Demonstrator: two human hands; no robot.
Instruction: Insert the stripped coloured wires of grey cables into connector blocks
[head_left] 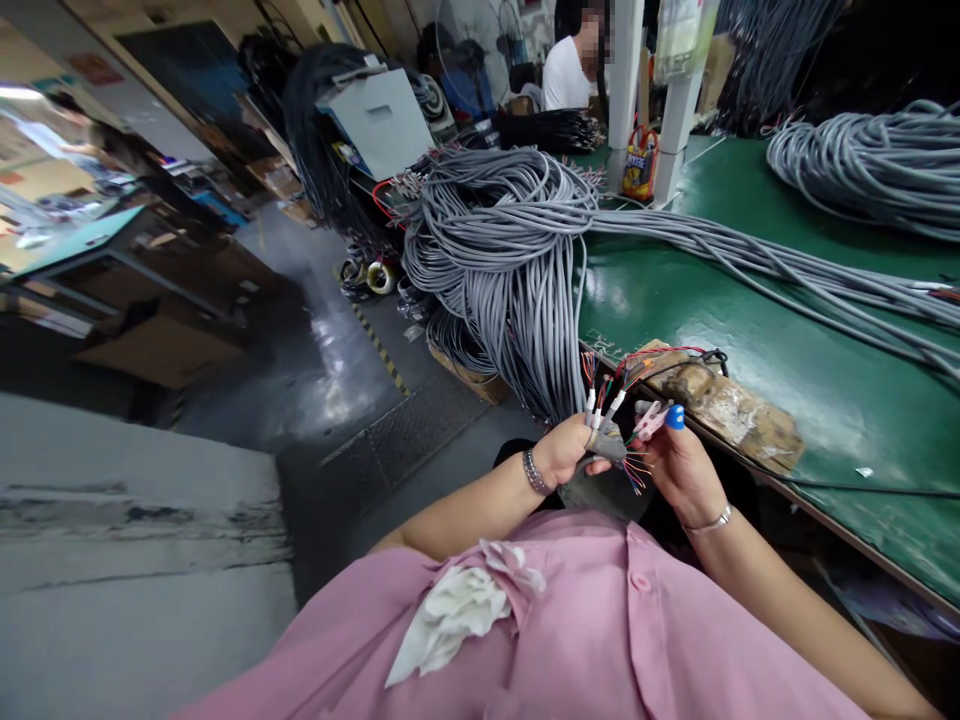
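Observation:
My left hand (568, 452) is closed around several grey cables (609, 446) in front of my body. Their stripped ends fan out in thin coloured wires (636, 470), some pointing up past white sleeves and some toward my right hand. My right hand (684, 474) is closed just beside them, with a blue finger cot (675, 417) on one digit. A small pale pink clip (649, 421) sits in its fingers, close to the wire ends. My right fingertips are partly hidden.
A big heap of grey cable (502, 230) hangs over the bench corner. On the green bench (675, 300) lie a taped, worn block (739, 415), a black cord (847, 488) and another cable coil (877, 165). A person in white (568, 75) sits beyond; another stands at far left.

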